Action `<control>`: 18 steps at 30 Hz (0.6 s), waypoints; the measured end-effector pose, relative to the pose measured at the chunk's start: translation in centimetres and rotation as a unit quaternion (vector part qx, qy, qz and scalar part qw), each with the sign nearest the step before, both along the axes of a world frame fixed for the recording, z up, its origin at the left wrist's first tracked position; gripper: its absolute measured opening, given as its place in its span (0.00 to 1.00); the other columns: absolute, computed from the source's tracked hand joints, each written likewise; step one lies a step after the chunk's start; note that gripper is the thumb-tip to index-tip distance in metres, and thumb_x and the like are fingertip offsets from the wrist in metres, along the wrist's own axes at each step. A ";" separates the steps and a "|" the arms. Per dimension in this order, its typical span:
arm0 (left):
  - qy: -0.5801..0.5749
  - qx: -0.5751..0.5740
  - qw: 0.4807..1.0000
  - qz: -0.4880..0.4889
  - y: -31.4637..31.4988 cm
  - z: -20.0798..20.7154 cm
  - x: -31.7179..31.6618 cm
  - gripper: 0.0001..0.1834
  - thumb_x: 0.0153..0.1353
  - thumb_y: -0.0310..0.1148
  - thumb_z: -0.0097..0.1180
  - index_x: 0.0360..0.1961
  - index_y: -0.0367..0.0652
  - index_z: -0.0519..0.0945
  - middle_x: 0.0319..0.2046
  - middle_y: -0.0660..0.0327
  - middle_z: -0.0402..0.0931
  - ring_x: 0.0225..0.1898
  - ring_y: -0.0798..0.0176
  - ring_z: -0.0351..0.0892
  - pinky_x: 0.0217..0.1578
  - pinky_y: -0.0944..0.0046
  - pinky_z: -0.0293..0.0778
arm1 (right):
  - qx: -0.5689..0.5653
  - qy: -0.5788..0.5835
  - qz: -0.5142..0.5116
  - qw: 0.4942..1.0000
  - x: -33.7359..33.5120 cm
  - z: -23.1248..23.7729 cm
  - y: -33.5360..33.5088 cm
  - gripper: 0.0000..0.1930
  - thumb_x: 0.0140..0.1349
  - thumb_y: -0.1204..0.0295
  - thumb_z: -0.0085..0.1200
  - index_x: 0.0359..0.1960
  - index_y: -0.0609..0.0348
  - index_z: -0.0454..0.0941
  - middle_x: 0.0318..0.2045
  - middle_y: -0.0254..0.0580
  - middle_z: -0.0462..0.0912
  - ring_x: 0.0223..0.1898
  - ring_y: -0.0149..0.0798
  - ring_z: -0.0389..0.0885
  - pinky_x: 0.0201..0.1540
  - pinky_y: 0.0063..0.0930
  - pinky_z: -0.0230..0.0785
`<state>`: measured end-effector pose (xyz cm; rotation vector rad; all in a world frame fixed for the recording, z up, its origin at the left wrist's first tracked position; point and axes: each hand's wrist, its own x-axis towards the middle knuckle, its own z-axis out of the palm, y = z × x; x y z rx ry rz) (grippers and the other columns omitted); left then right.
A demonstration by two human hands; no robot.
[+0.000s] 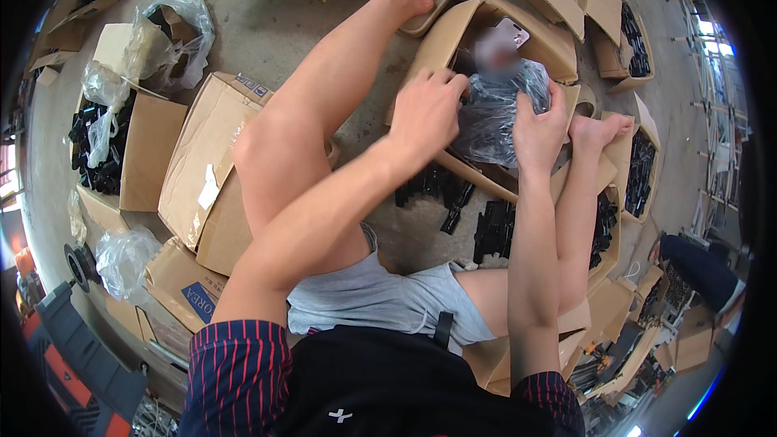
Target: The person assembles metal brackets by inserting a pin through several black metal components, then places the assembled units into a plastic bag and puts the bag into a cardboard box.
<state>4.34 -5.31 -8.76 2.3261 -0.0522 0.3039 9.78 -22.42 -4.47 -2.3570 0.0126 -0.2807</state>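
Observation:
Between my bare feet an open cardboard box (441,42) holds a crumpled clear plastic bag (492,136). At the bag's right edge, my right hand (541,123) pinches the film between thumb and fingers. My left hand (429,109) is closed at the bag's left edge, its fingers curled and partly hidden. Behind the bag, inside the box, a phone (515,31) leans with its camera corner showing; a blurred patch covers the rest. What the bag contains cannot be made out.
Loose black plastic parts (494,228) lie on the floor between my legs. Open cartons of black parts (101,146) stand at left and right. Closed cartons (212,154) sit beside my left knee. Loose plastic film (128,263) and a grey-orange case (85,356) are at left.

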 end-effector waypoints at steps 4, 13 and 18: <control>0.071 0.024 0.997 -0.025 -2.5 -0.2 -5.0 0.14 0.57 0.35 0.66 0.42 0.43 0.80 0.37 0.55 0.80 0.44 0.50 0.79 0.43 0.54 0.74 | -0.035 -0.005 0.009 0.999 -0.4 1.9 1.4 0.24 0.58 0.73 0.61 0.57 0.66 0.76 0.44 0.55 0.86 0.46 0.46 0.86 0.53 0.35 0.74; -0.058 -0.040 0.998 -0.004 -4.3 -0.8 -4.4 0.05 0.58 0.29 0.62 0.35 0.45 0.79 0.31 0.59 0.77 0.34 0.54 0.78 0.37 0.54 0.72 | -0.056 -0.061 0.021 0.996 0.0 2.6 1.7 0.24 0.57 0.74 0.62 0.57 0.64 0.76 0.44 0.55 0.86 0.45 0.50 0.86 0.52 0.38 0.74; -0.019 -0.147 0.988 0.052 -4.5 -0.1 -3.8 0.04 0.59 0.29 0.61 0.34 0.42 0.80 0.32 0.58 0.78 0.36 0.50 0.80 0.38 0.50 0.77 | -0.055 -0.058 0.016 0.997 0.1 3.7 2.1 0.24 0.56 0.75 0.62 0.56 0.63 0.76 0.46 0.55 0.85 0.47 0.51 0.86 0.54 0.38 0.73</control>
